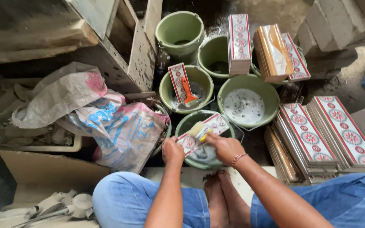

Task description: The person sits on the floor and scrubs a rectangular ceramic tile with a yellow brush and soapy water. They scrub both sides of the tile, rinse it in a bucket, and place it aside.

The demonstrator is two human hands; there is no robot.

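From the head camera, the long, narrow red-and-white patterned ceramic tile [202, 133] lies across the rim of the nearest pale green plastic bucket [186, 123], its long axis rising from lower left to upper right. The left hand [172, 151] is clamped on the tile's lower-left end; the right hand [224, 147] grips a yellow sponge [198, 129] pressed on the tile's middle, so both hands sit just below the tile over that bucket

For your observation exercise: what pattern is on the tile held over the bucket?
Red round floral medallions on white, red-edged tile; head view.
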